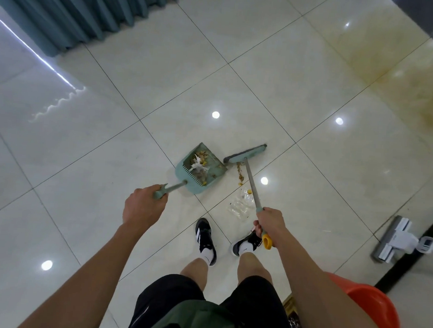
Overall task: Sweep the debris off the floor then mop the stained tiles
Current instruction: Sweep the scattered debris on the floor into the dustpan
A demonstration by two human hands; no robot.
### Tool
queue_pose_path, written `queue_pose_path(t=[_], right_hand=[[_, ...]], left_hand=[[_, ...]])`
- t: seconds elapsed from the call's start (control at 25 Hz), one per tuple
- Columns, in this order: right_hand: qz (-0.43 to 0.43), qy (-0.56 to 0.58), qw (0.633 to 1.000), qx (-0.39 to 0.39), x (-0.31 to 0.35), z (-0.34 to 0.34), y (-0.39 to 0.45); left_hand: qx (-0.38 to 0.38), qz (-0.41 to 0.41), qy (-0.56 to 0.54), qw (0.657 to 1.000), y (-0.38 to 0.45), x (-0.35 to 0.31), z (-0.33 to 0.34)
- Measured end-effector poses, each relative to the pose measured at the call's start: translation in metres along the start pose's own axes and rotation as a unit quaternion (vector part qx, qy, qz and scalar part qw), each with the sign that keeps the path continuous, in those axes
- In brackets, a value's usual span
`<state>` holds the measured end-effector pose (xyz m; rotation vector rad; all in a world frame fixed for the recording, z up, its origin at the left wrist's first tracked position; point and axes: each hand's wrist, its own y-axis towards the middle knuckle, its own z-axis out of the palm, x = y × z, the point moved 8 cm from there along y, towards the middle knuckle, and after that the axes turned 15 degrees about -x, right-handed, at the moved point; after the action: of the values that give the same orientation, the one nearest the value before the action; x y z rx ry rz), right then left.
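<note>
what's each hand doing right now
Left hand: grips the dustpan handle.
Right hand: grips the broom handle.

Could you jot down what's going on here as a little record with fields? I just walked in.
left hand: left hand grips the dustpan handle
right hand: right hand grips the broom handle
in dustpan: scraps and crumpled paper
still on floor: brown crumbs by the broom head, clear plastic wrapper
stain: yellowish patch, upper right tiles
waiting: mop lying at right, orange bucket
stage: sweeping unfinished, mopping not begun
</note>
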<state>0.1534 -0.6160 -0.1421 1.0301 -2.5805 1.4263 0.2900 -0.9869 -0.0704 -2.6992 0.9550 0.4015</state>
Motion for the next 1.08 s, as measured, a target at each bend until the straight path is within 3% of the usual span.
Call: queue_pose_path(t=[0.16, 0.36, 0.8, 1.08], right_hand=[[-0.008, 0.037, 0.999, 0.007, 0.000, 0.005, -0.008], [-0.016, 0.054, 0.998, 0.012, 0.005, 0.010, -0.012], [-0.016, 0.070, 0.997, 0.014, 0.003, 0.006, -0.012], [-0.056, 0.082, 0.994, 0.043, 0.029, 0.020, -0.010]], left_hand=[[-0.039, -0.035, -0.050, 0.997, -0.021, 0.021, 0.004], [0.020, 0.004, -0.035, 0.999, -0.047, 0.030, 0.033], [-0.006, -0.071, -0.061, 0.996, -0.040, 0.044, 0.022], [0.003, 0.021, 0.030, 0.999, -0.018, 0.030, -0.001]])
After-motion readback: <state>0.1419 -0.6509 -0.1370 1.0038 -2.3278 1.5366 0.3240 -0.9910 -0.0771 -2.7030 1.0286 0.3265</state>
